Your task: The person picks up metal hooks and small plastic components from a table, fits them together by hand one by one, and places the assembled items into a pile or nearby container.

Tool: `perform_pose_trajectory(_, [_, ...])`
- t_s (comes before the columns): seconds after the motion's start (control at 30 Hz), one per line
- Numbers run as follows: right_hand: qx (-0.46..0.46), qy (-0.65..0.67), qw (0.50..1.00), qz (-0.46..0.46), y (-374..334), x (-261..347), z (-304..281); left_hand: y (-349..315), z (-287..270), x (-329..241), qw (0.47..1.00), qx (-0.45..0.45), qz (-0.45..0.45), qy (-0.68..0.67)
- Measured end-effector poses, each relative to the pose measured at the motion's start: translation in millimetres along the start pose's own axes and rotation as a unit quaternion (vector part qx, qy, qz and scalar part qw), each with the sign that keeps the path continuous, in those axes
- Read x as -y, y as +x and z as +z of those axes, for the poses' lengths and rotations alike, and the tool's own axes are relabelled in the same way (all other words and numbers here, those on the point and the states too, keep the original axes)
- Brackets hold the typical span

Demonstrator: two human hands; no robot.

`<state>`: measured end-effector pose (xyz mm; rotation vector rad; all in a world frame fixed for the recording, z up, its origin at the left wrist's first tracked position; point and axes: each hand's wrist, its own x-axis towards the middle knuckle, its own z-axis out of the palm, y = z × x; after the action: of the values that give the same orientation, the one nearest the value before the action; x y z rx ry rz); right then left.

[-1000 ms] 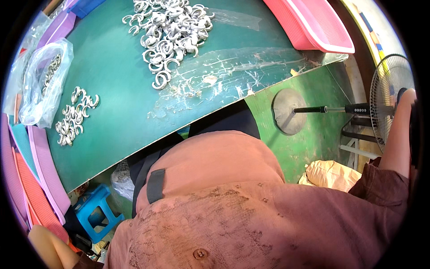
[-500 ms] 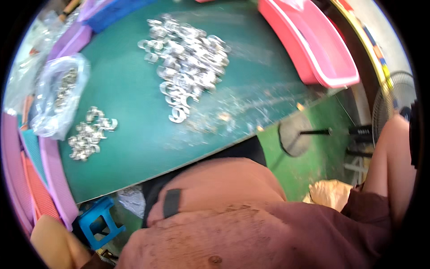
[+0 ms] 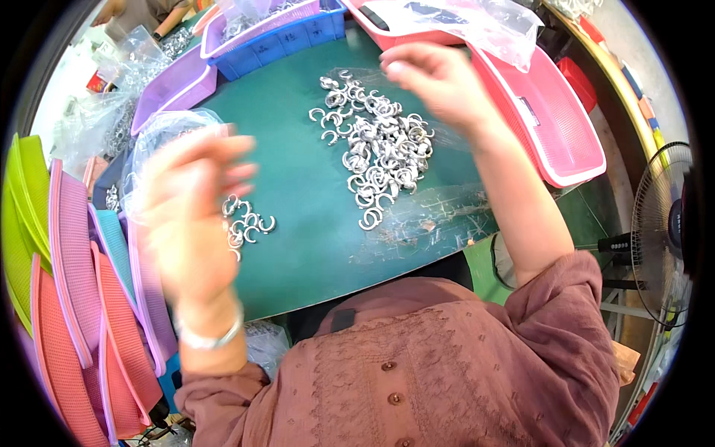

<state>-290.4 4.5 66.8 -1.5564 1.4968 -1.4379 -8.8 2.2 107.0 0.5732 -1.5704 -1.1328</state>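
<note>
My left hand (image 3: 192,201), smeared by motion, is raised over the left side of the green table. Its fingers look loosely spread, with nothing visible in them. Below it, and partly hidden by it, is a small group of silvery C-shaped metal rings (image 3: 249,225). A clear plastic bag (image 3: 179,121) lies behind that hand. My right hand (image 3: 439,78) hangs above the far right part of the table, fingers loosely bent and no object showing in them. Nearest to it are a large heap of the same open metal rings (image 3: 383,141) and a pink basket (image 3: 514,97).
A blue crate (image 3: 279,48) holds a purple basket at the table's far edge. Clear plastic (image 3: 477,22) drapes over pink baskets. Stacked coloured baskets (image 3: 74,261) lean at the left. A fan (image 3: 659,231) stands right of the green table (image 3: 313,253).
Both my hands have come up over the table from low at the sides. The view has shifted, so more of the far baskets shows. The large ring heap looks much the same.
</note>
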Motion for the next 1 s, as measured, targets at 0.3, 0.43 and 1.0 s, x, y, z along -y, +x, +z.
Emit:
perform_pose_trajectory(0.3, [0.163,-0.368,0.912,-0.082,97,-90,70,-22,-12,94,0.771,0.299,0.073,0.557])
perform_pose_trajectory(0.43, [0.259,-0.455,0.849,-0.071,82,-88,86,-31,-49,100,0.729,0.287,0.01,0.621])
perform_pose_trajectory(1.0, [0.162,-0.42,0.875,-0.178,6,-37,52,-23,-27,88,0.828,0.31,0.047,0.466])
